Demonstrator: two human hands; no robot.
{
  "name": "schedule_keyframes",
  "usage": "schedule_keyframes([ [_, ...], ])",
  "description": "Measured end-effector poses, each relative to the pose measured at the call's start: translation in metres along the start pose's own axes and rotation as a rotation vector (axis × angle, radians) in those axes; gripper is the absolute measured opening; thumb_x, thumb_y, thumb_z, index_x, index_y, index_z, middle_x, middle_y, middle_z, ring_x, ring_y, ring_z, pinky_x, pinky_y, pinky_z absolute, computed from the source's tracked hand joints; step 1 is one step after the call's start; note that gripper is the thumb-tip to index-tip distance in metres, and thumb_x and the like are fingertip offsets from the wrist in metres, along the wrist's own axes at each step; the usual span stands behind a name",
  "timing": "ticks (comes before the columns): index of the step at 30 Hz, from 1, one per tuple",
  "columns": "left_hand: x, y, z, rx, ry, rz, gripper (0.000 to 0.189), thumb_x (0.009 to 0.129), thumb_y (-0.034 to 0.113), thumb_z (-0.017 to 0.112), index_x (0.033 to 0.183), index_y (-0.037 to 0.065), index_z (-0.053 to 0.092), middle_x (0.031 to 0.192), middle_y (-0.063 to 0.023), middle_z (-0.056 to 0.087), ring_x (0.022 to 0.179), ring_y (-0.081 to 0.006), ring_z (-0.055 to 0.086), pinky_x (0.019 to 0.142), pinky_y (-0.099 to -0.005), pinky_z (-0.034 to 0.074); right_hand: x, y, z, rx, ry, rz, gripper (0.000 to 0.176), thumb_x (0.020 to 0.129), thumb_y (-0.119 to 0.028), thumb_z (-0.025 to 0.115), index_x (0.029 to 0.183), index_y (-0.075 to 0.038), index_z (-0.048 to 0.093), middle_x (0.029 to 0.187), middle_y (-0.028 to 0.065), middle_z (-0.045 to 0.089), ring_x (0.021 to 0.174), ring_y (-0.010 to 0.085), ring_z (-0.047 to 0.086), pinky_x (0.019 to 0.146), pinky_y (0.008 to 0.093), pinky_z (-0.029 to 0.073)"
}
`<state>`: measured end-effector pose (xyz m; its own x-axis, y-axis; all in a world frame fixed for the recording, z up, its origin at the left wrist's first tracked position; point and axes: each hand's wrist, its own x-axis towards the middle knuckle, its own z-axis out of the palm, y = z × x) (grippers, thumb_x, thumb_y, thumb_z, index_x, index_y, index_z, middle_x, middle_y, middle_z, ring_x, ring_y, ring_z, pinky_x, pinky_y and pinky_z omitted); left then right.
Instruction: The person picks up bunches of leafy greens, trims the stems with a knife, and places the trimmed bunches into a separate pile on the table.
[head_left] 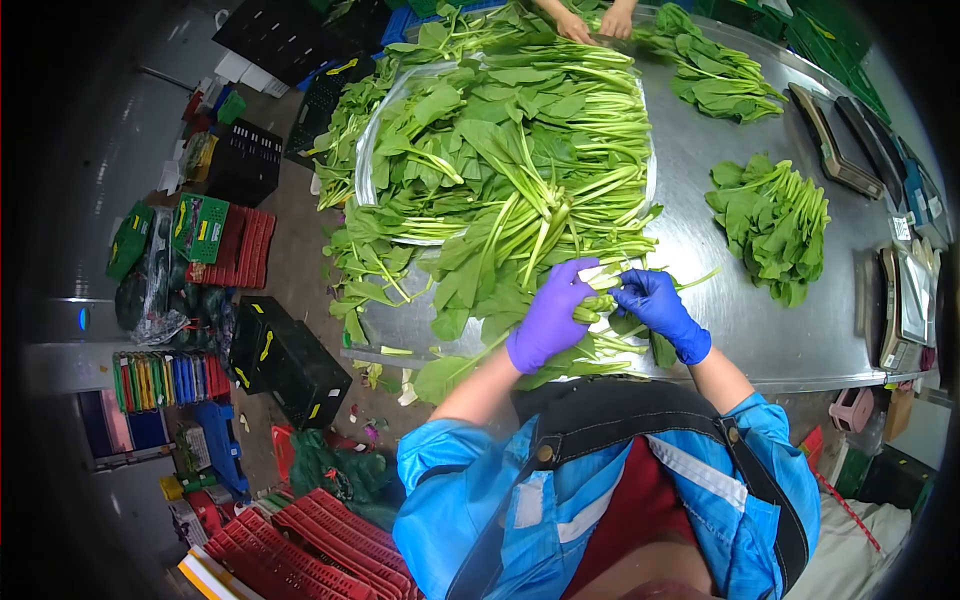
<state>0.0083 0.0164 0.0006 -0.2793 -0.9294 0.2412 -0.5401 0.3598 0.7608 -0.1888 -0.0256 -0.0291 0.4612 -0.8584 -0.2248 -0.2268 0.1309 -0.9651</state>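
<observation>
My left hand (550,312), in a purple glove, is closed around a bunch of leafy green stalks (598,290) at the near edge of the table. Wearing a blue glove, my right hand (660,308) is at the cut ends of that bunch, its fingertips pinched together. A thin green stem sticks out to the right beside it; whether the fingers grip it is hard to make out. Directly beyond both hands lies a large heap of leafy greens (500,150), stems mostly pointing right. Loose leaves and stalks lie under my wrists.
Two sorted bunches, a near bunch of greens (775,230) and a far bunch of greens (710,70), lie on the metal table (690,190). Scales (905,310) line its right edge. Another person's hands (595,22) work at the far side. Red crates (300,550) stand lower left.
</observation>
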Motion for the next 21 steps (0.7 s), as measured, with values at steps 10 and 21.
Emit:
schedule_keyframes([
  [10,0.003,-0.009,0.001,-0.077,-0.080,0.209,0.033,0.060,0.005,0.068,0.092,0.006,0.059,0.099,-0.0103,0.061,0.095,-0.0311,0.056,0.083,-0.0365,0.045,-0.013,-0.024,-0.002,-0.344,0.004,-0.223,0.018,0.071,-0.015,0.064,0.068,-0.001,0.053,0.054,0.0130,0.047,0.047,0.0206,0.042,0.049,0.0327,0.039],
  [21,0.006,0.005,-0.047,-0.183,-0.437,-0.111,0.044,0.067,0.012,0.070,0.108,0.002,0.057,0.090,-0.0201,0.063,0.082,-0.0354,0.061,0.073,-0.0379,0.049,-0.017,-0.034,-0.018,-0.466,-0.165,-0.223,0.018,0.070,-0.016,0.063,0.066,-0.001,0.053,0.054,0.0144,0.047,0.046,0.0253,0.045,0.048,0.0354,0.037],
])
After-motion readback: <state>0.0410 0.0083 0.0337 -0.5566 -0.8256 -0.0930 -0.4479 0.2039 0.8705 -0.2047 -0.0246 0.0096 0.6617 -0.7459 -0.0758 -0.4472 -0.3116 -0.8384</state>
